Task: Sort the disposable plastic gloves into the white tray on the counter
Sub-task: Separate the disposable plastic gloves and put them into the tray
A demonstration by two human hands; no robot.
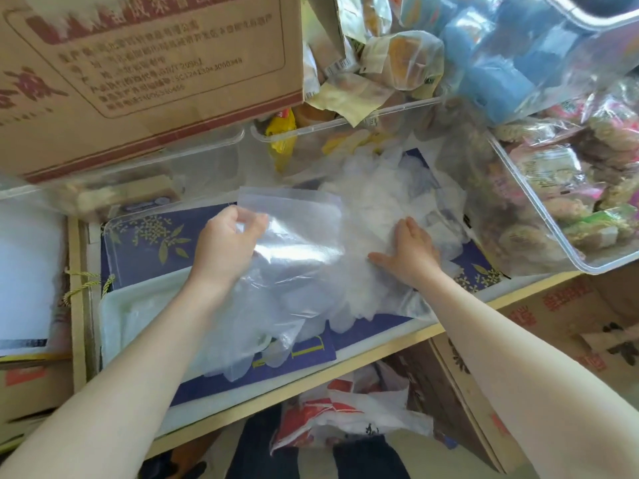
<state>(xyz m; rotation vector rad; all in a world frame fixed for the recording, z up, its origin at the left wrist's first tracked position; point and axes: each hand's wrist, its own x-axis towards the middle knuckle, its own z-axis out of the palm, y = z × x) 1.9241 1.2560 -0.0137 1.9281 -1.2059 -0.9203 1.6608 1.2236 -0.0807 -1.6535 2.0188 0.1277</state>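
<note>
Left hand (228,242) pinches the upper left edge of a clear plastic glove (294,233), fingers curled on the film, lifting it above the counter (380,344). Right hand (409,254) lies flat, fingers straight, pressing on the heap of crumpled gloves (373,198) that sits on the blue patterned surface (145,236). White tray (114,319) is at the lower left of that surface, below the left forearm, with translucent gloves draped over its right side. Cardboard box (145,63) with red print stands at upper left. Clear bins (539,188) of wrapped snacks stand behind and to the right of the heap. A plastic bag (352,413) lies on the floor under the counter edge.
</note>
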